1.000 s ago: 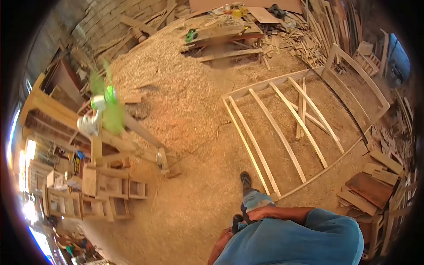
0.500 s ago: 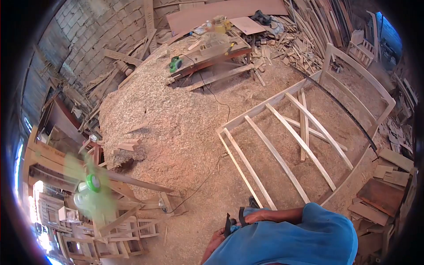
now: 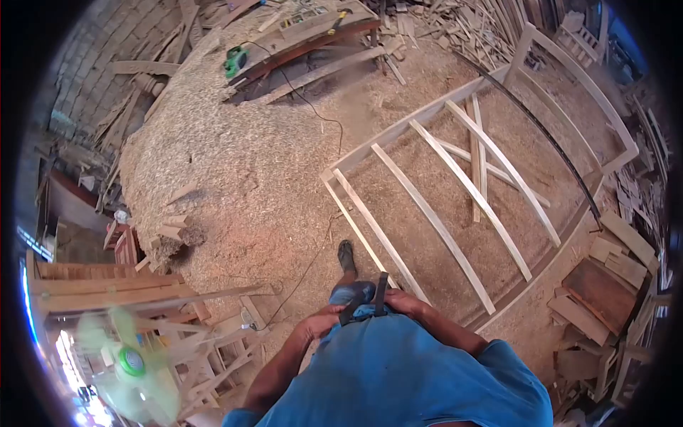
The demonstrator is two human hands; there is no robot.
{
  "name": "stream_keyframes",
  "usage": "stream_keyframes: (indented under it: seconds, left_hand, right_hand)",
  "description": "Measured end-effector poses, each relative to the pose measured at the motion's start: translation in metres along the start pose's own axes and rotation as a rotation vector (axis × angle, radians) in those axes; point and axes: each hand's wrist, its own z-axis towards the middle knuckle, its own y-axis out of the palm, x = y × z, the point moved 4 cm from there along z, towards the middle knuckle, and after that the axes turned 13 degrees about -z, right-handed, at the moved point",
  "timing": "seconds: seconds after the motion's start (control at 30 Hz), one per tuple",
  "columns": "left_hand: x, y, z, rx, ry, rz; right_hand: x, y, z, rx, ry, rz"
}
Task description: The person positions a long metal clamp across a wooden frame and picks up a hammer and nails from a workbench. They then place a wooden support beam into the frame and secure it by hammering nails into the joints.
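At the waist of my blue shirt (image 3: 398, 363), my left hand (image 3: 321, 323) is closed on a dark strap (image 3: 350, 310). Just to the right, my right hand (image 3: 403, 302) holds a second dark strap (image 3: 381, 293), which points upward. The fingertips of both hands are partly hidden by the straps and bunched blue cloth. A foot in a dark shoe (image 3: 346, 255) stands on the sawdust beyond my hands. Right of it lies a large wooden frame (image 3: 427, 121) with several pale slats, and a long black bar (image 3: 544, 135) crosses its far part.
A low workbench (image 3: 306, 43) holds a green power tool (image 3: 235, 61) and a hammer (image 3: 337, 23). A cable (image 3: 313, 107) trails over the sawdust. A green fan (image 3: 131, 361) is at lower left beside wooden furniture frames. Boards (image 3: 601, 292) are stacked at right.
The view has tilted down and shifted, so the bench and frame sit higher and further left. Both hands and the straps now show more fully, and the foot has come into view.
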Motion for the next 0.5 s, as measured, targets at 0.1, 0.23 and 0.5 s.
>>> stream_keyframes:
  seconds: [0.1,0.23,0.5]
  left_hand:
    - [0.056,-0.024,0.028,-0.161,-0.029,-0.06]
    - [0.131,-0.067,0.048,-0.223,-0.136,0.025]
    - [0.218,-0.116,0.043,-0.191,-0.232,0.105]
  right_hand:
    - [-0.018,-0.006,0.051,-0.075,-0.296,-0.494]
    - [-0.04,-0.015,0.118,-0.002,-0.255,-0.583]
    - [-0.108,0.003,0.19,0.331,-0.272,-0.549]
